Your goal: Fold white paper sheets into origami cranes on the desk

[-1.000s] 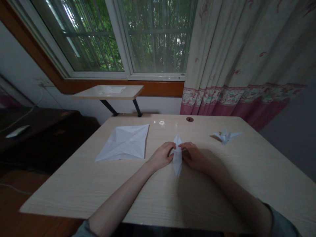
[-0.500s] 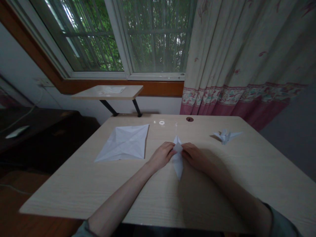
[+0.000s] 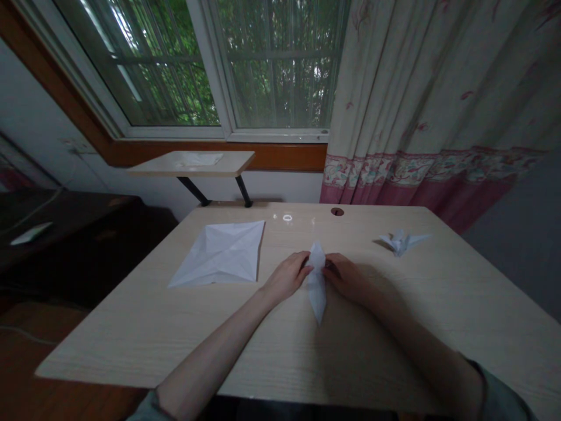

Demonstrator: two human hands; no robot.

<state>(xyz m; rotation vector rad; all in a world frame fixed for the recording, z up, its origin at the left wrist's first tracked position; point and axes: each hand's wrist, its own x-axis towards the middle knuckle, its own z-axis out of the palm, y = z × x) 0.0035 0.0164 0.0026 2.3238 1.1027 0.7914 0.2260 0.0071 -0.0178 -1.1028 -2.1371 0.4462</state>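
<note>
Between my two hands, over the middle of the desk, is a folded white paper (image 3: pixel 317 286), long and narrow with a pointed end toward me and another away from me. My left hand (image 3: pixel 290 273) pinches its left edge between thumb and fingers. On the opposite edge, my right hand (image 3: pixel 344 276) grips it with the fingers curled. To the left lies a creased white paper sheet (image 3: pixel 225 252), spread out flat. A folded paper crane (image 3: pixel 400 242) sits to the right, apart from my hands.
The pale wooden desk (image 3: pixel 175 345) has a round cable hole (image 3: pixel 337 211) near its back edge. At the back left a small raised shelf (image 3: pixel 166 165) stands on dark legs with white paper on it. A curtain (image 3: pixel 394 117) hangs behind the desk's right side.
The small upper flap of the folded paper, turned down toward me before, now lies up and away, so the paper looks longer and flatter. Both hands stay in nearly the same place.
</note>
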